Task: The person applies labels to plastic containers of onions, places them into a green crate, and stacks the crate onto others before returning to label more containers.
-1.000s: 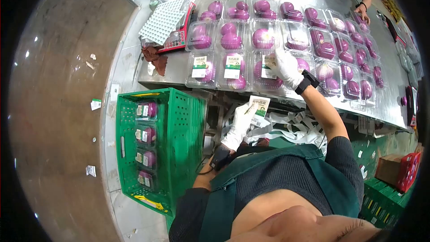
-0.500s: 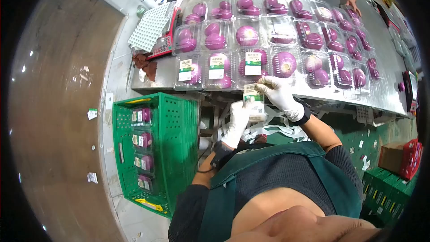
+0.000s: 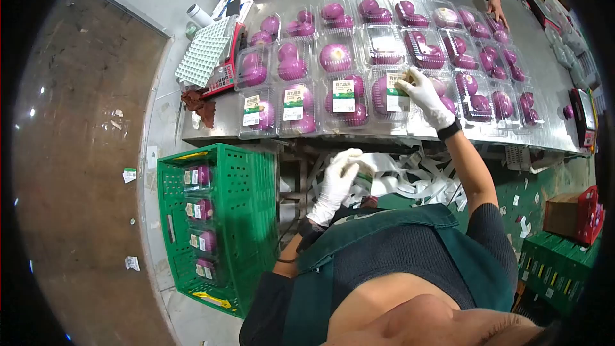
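Clear plastic boxes of purple onions (image 3: 336,57) stand in rows on the metal table. My right hand (image 3: 428,97), in a white glove, pinches the edge of a printed label (image 3: 396,94) that lies against the lid of a front-row box. Three boxes to its left bear the same green-and-white label (image 3: 343,95). Below the table edge, my left hand (image 3: 336,182), also gloved, is closed with thumb and fingertips together on a strip of labels (image 3: 364,179). Part of that strip is hidden by the fingers.
A green crate (image 3: 246,218) with several labelled onion boxes (image 3: 201,210) stands at the left. A red scale (image 3: 224,77) bearing a pale green tray (image 3: 204,52) sits at the table's left end. White backing strips (image 3: 416,182) hang below. Another person's hand (image 3: 496,9) rests near the far boxes.
My right hand has moved up and right from the label strip to the fourth front box, carrying a label. My left hand has dropped slightly below the table edge.
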The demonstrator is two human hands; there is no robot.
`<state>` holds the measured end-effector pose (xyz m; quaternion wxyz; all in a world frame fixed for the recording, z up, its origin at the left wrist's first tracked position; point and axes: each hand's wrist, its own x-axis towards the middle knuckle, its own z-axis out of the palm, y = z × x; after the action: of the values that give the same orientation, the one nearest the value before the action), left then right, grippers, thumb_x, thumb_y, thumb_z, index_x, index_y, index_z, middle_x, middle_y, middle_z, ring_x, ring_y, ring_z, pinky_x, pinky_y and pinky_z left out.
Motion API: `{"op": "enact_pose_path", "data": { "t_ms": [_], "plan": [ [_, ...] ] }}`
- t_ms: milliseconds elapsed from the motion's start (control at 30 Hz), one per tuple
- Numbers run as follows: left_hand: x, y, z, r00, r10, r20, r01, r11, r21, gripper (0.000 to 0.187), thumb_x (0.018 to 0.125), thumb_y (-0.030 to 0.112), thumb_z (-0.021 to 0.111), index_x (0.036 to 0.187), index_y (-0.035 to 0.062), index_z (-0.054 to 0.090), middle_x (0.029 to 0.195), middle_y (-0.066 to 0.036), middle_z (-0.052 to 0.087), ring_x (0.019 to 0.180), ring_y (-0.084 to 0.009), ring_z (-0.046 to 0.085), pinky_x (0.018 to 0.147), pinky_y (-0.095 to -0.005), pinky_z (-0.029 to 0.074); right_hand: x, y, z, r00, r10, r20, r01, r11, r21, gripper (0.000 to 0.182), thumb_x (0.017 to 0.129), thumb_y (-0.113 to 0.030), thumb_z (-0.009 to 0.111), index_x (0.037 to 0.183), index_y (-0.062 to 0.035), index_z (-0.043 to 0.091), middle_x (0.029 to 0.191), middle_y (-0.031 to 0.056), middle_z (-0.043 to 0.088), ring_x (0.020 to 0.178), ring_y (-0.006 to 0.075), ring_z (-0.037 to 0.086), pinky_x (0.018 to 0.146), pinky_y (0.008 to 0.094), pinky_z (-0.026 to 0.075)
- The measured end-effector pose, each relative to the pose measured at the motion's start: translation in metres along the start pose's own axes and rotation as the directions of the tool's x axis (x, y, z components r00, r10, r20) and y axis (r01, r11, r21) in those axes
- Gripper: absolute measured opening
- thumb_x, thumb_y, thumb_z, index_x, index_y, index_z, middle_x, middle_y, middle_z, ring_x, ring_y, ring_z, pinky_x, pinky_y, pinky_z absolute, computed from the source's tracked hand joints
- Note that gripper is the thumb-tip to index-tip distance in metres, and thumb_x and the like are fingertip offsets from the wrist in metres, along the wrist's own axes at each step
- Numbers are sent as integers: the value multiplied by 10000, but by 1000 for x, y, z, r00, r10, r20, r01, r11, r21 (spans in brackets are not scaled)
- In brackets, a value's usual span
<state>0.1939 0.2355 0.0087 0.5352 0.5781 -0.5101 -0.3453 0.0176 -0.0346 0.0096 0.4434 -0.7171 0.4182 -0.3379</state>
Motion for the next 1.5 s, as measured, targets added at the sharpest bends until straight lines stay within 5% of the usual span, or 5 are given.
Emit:
{"op": "enact_pose_path", "data": {
  "t_ms": [333, 467, 733, 1267, 1500],
  "plan": [
    [25, 21, -24, 937, -162, -309, 117, 980, -160, 47, 871, 26, 605, 853, -5, 636, 802, -28, 641, 785, -91, 595, 717, -244, 482, -4, -37, 19, 948, -301, -105, 154, 722, -675, 499, 771, -260, 702, 1152, 3, 516, 963, 185, 630, 821, 304, 632, 681, 388, 522],
    [53, 14, -40, 903, -15, -429, -12, 998, -60, 307, 869, 233, 667, 694, -8, 591, 585, -8, 536, 569, -47, 477, 495, -246, 385, -59, -137, 87, 749, 5, 663, -279, 910, 308, 346, 866, -152, 661, 1150, 30, 583, 887, 72, 650, 832, 142, 610, 750, 269, 491],
    [71, -11, -179, 953, 79, -294, -157, 955, -253, 628, 823, 310, 711, 1272, -34, 441, 1156, -109, 563, 1006, -171, 560, 900, -298, 443, 14, -201, 181, 534, -546, 646, 661, 746, 84, 85, 802, -65, 666, 870, -43, 621, 748, 115, 623, 675, 228, 629, 617, 327, 497],
    [119, -26, -296, 766, -453, -457, -22, 691, -722, 177, 911, 4, 526, 1051, -15, 633, 933, -37, 667, 837, -111, 621, 773, -247, 508, 263, -139, 385, 909, -321, 264, 399, 494, -772, 397, 750, -285, 712, 997, -38, 523, 927, 205, 632, 834, 325, 641, 715, 432, 514],
    [156, -40, -255, 771, -363, -523, 38, 846, -531, 159, 859, 104, 669, 975, -6, 669, 864, 0, 656, 751, -65, 569, 697, -232, 476, 128, -215, 302, 683, -122, 721, 21, 989, 147, 236, 845, -188, 685, 964, 13, 659, 724, 71, 644, 678, 110, 589, 627, 283, 481]
  ]
}}
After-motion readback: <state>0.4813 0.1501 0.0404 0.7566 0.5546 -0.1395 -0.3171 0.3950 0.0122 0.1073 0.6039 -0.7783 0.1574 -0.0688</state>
